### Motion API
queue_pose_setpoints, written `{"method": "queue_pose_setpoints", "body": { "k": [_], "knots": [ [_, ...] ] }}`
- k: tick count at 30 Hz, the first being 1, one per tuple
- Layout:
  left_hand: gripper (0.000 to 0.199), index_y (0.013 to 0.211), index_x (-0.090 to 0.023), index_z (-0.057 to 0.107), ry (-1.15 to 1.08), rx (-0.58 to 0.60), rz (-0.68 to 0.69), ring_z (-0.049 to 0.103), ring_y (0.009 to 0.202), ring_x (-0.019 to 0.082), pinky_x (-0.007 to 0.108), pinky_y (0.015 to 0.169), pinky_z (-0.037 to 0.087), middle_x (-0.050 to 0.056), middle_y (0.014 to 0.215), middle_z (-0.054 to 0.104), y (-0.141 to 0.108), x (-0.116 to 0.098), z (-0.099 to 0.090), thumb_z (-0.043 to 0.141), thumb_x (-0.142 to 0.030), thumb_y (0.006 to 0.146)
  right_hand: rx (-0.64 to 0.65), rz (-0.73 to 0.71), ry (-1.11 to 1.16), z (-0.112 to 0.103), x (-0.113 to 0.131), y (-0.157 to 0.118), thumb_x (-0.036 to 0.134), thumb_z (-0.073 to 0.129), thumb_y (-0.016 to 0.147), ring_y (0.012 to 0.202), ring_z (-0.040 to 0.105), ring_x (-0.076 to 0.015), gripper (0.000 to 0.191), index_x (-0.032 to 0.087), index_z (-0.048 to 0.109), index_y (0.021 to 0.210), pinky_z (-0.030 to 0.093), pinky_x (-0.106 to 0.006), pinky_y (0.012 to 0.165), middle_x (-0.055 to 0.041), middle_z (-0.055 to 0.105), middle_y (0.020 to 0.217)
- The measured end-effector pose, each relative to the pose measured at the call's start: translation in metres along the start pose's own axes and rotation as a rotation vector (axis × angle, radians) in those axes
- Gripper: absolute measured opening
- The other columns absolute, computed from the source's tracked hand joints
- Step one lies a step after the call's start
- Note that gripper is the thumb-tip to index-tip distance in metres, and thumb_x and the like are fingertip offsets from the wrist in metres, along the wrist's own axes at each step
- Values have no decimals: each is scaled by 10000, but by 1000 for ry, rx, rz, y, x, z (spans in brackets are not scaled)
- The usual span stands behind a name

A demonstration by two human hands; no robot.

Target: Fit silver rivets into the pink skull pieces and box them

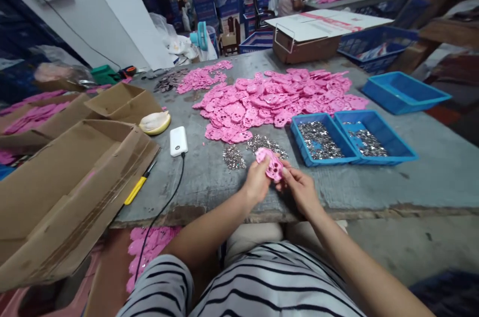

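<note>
Between my two hands I hold a flat pink piece with dark holes [274, 169], raised just above the front part of the table. My left hand [258, 179] has its thumb on the piece's left side. The fingers of my right hand [299, 187] pinch its lower right edge. Just beyond the hands lie small heaps of shiny metal bits [234, 157]. Behind these spreads a large pile of similar pink pieces [262, 97]. Two blue trays [325, 161] with more metal bits stand to the right of my hands.
Cardboard boxes [75, 177] line the table's left side. Nearby are a yellow-handled cutter [135, 190], a white power bank [178, 141] with a black cable, and a yellow-rimmed dish [155, 123]. Another blue tray [406, 92] sits far right. Two people sit at a rear table.
</note>
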State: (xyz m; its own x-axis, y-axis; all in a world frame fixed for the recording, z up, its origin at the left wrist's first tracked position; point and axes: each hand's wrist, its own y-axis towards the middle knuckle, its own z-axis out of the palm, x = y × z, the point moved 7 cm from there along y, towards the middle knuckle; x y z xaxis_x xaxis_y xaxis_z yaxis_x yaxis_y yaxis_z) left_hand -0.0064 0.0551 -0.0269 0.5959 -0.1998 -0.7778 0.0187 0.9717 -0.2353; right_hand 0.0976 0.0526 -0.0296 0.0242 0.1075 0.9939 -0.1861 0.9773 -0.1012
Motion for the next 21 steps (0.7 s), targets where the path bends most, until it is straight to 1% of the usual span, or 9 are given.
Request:
{"method": "queue_pose_setpoints", "body": {
  "k": [2, 4, 6, 8, 12, 14, 16, 18, 21],
  "knots": [
    [450, 909, -158, 517, -5, -87, 52, 648, 624, 181, 250, 513, 455, 77, 736, 688, 12, -9, -4, 647, -552, 734, -109, -67, -138, -17, -2, 7, 623, 619, 698, 508, 503, -139, 433, 197, 603, 619, 431, -277, 502, -21, 594, 564],
    [441, 868, -173, 479, 37, -88, 100, 656, 594, 181, 240, 489, 451, 61, 702, 687, 24, -17, -3, 652, -552, 723, -198, -72, -182, -35, -7, 14, 559, 640, 675, 536, 514, -144, 374, 190, 649, 734, 429, -271, 474, -35, 639, 660],
    [487, 859, -178, 470, 96, -18, 114, 628, 504, 159, 216, 424, 414, 43, 674, 687, 31, -16, 3, 692, -568, 668, -220, -56, -138, -46, -13, 21, 486, 654, 646, 549, 527, -143, 420, 186, 666, 940, 430, -265, 436, -58, 686, 821],
    [529, 855, -173, 483, 146, 70, 74, 583, 415, 136, 199, 366, 372, 27, 627, 679, 33, -4, 8, 723, -580, 616, -216, -59, -91, -52, -16, 26, 418, 647, 645, 543, 532, -132, 519, 193, 632, 1113, 436, -261, 411, -78, 694, 965],
    [553, 788, -142, 533, 226, 248, -63, 535, 339, 122, 187, 307, 301, 29, 529, 644, 27, 25, 10, 746, -603, 568, -274, -87, -57, -61, -21, 26, 354, 633, 679, 529, 536, -110, 523, 217, 603, 1183, 471, -264, 427, -85, 679, 1068],
    [562, 751, -137, 541, 229, 282, -107, 519, 320, 117, 184, 288, 264, 27, 503, 629, 26, 30, 8, 750, -620, 554, -306, -105, -55, -64, -24, 24, 358, 637, 697, 535, 539, -104, 495, 232, 603, 1174, 481, -263, 443, -79, 673, 1101],
    [575, 733, -144, 534, 177, 229, -103, 494, 300, 104, 180, 277, 237, 11, 486, 611, 31, 25, 3, 729, -655, 557, -317, -106, -81, -64, -27, 25, 378, 636, 717, 538, 541, -106, 443, 234, 618, 1135, 473, -258, 443, -72, 683, 1075],
    [585, 729, -155, 521, 92, 121, -61, 470, 289, 91, 178, 272, 219, -8, 483, 595, 38, 16, -4, 694, -689, 565, -311, -86, -152, -63, -28, 28, 387, 613, 744, 533, 542, -118, 368, 224, 640, 1072, 461, -261, 443, -64, 701, 981],
    [558, 709, -167, 497, 11, 21, -37, 458, 285, 87, 180, 267, 189, -19, 500, 586, 46, 7, -10, 653, -688, 582, -329, -127, -416, -62, -20, 37, 305, 574, 774, 591, 577, -151, 218, 211, 669, 948, 498, -304, 556, -52, 696, 859]
  ]
}}
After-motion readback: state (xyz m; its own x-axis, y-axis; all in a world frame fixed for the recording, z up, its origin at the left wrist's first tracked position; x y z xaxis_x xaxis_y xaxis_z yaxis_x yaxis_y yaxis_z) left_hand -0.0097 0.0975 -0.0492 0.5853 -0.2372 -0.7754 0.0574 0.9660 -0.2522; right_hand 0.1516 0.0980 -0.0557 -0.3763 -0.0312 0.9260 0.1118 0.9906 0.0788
